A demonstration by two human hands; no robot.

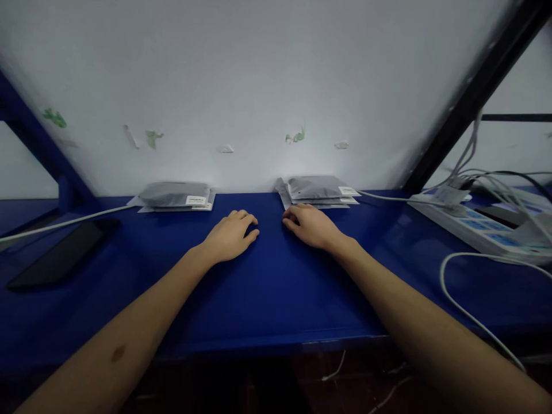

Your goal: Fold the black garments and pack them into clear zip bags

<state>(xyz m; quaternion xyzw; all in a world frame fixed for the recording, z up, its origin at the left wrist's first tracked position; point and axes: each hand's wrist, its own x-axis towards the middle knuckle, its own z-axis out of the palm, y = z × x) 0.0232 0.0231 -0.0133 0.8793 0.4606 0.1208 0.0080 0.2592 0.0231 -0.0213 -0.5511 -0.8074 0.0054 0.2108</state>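
My left hand [232, 236] rests palm down on the blue table [271, 287], thumb apart from the loosely bent fingers, holding nothing. Just beyond it and to the left lies a stack of grey plastic packets [175, 195] with white labels. Facing it across a gap, my right hand [311, 225] also rests on the table, empty, its fingers loosely curled and the thumb a little apart. A second stack of similar grey packets [319, 188] lies right behind this hand; whether the knuckles touch it, I cannot tell.
A black phone-like slab [64, 253] lies at the left. On the right is a white power strip [478, 230] with tangled cables [470, 167]. A white cable [444, 276] loops over the table's front edge. Behind stands a pale wall [259, 86] with a dark post [466, 98].
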